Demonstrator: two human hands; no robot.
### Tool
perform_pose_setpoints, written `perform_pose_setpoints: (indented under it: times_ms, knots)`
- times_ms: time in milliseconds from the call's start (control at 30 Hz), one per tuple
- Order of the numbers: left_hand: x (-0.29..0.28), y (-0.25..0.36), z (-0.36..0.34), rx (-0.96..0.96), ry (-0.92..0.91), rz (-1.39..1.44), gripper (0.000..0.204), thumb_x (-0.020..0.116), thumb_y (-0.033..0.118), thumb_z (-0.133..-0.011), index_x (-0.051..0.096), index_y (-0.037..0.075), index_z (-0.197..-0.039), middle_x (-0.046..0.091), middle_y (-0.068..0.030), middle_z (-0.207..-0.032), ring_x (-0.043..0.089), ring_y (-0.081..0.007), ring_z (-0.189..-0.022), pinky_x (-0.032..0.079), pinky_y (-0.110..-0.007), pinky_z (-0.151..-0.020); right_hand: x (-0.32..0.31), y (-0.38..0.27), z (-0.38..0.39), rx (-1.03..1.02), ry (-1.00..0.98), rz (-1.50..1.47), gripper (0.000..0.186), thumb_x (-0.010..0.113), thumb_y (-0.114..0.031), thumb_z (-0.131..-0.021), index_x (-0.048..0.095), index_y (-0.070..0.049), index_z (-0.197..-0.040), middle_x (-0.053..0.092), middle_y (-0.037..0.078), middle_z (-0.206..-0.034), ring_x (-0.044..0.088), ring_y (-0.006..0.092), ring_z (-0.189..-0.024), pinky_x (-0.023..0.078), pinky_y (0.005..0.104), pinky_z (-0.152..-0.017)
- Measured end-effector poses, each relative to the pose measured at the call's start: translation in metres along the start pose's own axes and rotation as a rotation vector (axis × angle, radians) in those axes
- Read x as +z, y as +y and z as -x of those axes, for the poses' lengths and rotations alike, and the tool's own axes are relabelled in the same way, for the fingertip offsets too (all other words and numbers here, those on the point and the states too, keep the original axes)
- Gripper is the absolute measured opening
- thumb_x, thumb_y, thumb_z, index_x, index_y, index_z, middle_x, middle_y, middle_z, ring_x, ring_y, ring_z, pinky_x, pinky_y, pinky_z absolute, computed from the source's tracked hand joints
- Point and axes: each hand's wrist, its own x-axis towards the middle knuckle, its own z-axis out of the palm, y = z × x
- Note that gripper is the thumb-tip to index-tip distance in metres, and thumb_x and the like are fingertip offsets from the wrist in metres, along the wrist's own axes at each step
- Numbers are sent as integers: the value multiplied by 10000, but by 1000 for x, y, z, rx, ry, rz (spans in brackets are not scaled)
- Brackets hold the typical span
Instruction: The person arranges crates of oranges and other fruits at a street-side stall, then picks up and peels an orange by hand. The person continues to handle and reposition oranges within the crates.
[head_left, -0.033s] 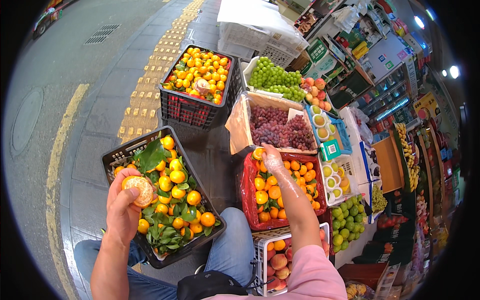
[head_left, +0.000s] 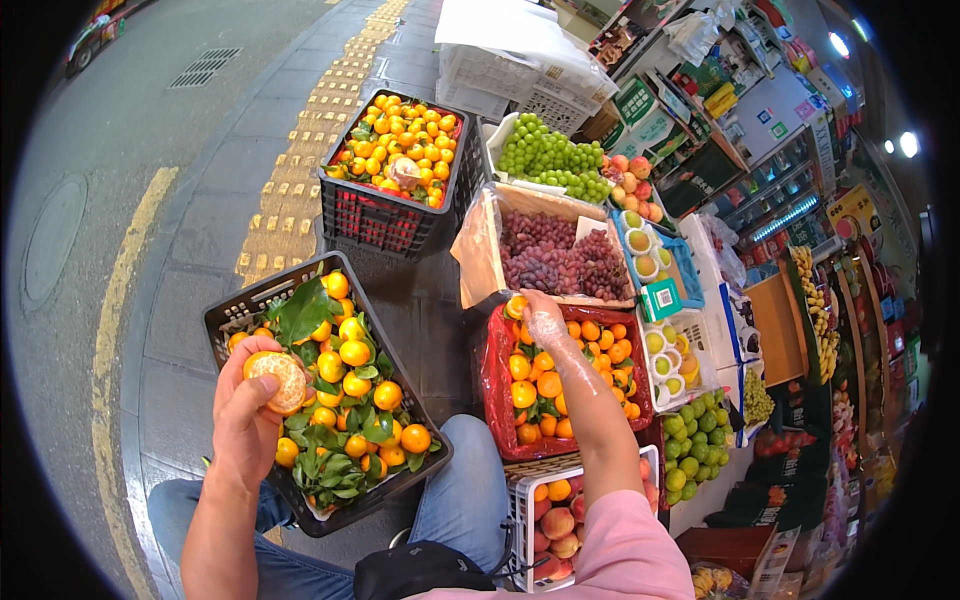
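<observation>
In my left hand point(head_left: 243, 405) is a partly peeled mandarin point(head_left: 284, 385), its pale flesh showing, with my thumb pressed on it. The hand hovers over the left side of a black crate point(head_left: 428, 470) of leafy mandarins point(head_left: 354, 353). A clear plastic glove covers my right hand point(head_left: 545, 318), which reaches to the far left corner of a crate with a red lining point(head_left: 493, 400). Its fingers close on another mandarin point(head_left: 517, 306), partly hidden by the hand. Below the right forearm lie more mandarins point(head_left: 549, 385) with green leaves.
Beyond stands a black crate point(head_left: 385, 215) of small orange citrus. A paper-lined box point(head_left: 475, 250) holds red grapes, with green grapes point(head_left: 548, 150) behind. Peaches point(head_left: 558, 523) fill a white basket by my right knee. Green citrus point(head_left: 695, 440) and shop shelves lie to the right, the road point(head_left: 90, 200) left.
</observation>
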Motion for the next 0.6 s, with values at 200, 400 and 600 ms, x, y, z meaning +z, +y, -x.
perform_pose_setpoints:
  times_ms: [200,400,600]
  knots:
    - [0,-1,0,-10,-7,7,381,594,151,-811,500,62,-1169,622,-110,-1023,662,-210,-938,585,-346,-830,0,-8,18,-79,-49,156,480,666,-97,-882,570,-19,-1346,517,195,-1450,486,360,-1337,412,425,-1118]
    - [1,-1,0,-21,-10,13,378,547,101,-815,494,41,-1184,627,-118,-1031,658,-206,-947,579,-360,-858,14,-4,20,-203,58,236,417,695,-115,-872,621,-5,-1267,604,184,-1353,535,346,-1294,426,422,-1106]
    - [2,-2,1,-30,8,-6,376,571,128,-809,501,53,-1171,625,-114,-1023,659,-210,-941,582,-355,-844,24,5,22,-233,145,279,317,676,-134,-910,675,-6,-1200,638,173,-1317,564,329,-1271,413,414,-1119]
